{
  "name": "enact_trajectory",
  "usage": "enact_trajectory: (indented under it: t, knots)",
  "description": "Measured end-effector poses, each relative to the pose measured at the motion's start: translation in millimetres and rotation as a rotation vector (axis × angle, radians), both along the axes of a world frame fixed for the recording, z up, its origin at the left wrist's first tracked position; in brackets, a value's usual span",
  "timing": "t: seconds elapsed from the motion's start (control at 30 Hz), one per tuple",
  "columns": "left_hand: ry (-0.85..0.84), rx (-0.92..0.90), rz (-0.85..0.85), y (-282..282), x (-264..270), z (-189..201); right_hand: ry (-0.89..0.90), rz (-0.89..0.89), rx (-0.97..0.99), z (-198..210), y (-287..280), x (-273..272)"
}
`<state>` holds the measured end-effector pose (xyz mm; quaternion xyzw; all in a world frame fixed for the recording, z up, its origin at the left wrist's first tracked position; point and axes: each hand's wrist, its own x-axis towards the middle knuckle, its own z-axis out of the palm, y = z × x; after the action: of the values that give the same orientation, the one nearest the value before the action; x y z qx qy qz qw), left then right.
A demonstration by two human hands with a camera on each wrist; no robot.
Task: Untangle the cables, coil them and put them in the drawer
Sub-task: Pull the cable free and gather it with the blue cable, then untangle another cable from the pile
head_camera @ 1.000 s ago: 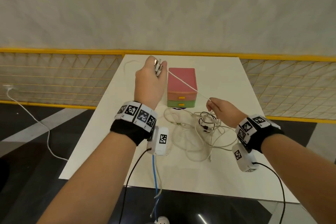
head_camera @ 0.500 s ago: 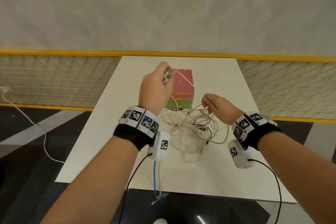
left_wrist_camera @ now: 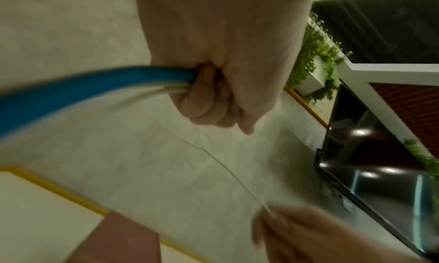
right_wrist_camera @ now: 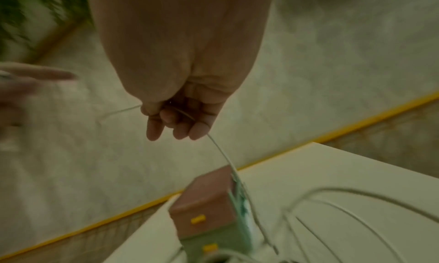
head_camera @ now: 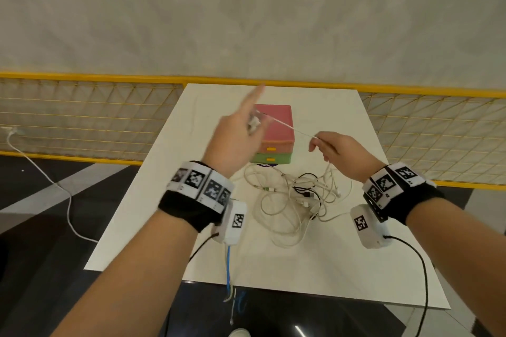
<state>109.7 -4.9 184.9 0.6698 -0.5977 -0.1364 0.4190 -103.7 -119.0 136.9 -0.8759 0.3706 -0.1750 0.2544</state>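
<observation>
A tangle of white and black cables lies mid-table, in front of a small drawer box with a pink top and shut orange and green drawers. My left hand is raised over the box, index finger straight, the other fingers curled round a white plug and cable. In the left wrist view this left hand also grips a blue cable. A thin white cable runs taut to my right hand, which pinches it. In the right wrist view the cable drops from the right hand toward the box.
The white table ends at a yellow-railed mesh fence with a pale wall behind. A white cord trails over the dark floor on the left. A blue cable hangs past the table's near edge.
My left index finger has straightened. My right hand has lifted a little off the tangle, and the thin white cable is taut between the hands again.
</observation>
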Motion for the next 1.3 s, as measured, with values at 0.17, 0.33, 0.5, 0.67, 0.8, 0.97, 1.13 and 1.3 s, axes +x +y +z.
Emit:
enact_trajectory:
  t: [0.17,0.33,0.5,0.67,0.8,0.97,1.13,1.3]
  knots:
    - [-0.029,0.080,-0.116,-7.1,-26.9,-21.4,-0.123,0.179,-0.119,40.1,22.5,22.2]
    - [0.011,0.013,0.043,-5.3,-0.5,-18.2,-0.130,0.142,0.002,61.0,35.1,5.9]
    - [0.072,0.130,0.060,11.0,16.5,-10.8,0.068,0.239,0.205,59.3,78.1,6.5]
    - [0.031,0.236,0.008,25.2,19.4,-12.5,0.483,0.598,0.384,41.2,124.1,17.5]
    - [0.133,0.210,-0.155,37.1,7.4,-6.8,0.440,0.484,0.106,31.7,116.3,26.0]
    - [0.529,0.153,-0.279,48.9,-20.8,2.3,0.056,0.295,0.220,31.8,107.1,42.3]
    - [0.702,0.034,-0.257,51.2,-33.5,5.7,-0.225,0.391,0.711,21.0,121.4,63.6]
    - [0.673,-0.085,-0.243,52.2,-19.2,9.4,-0.154,0.448,0.612,-10.4,132.6,67.1]
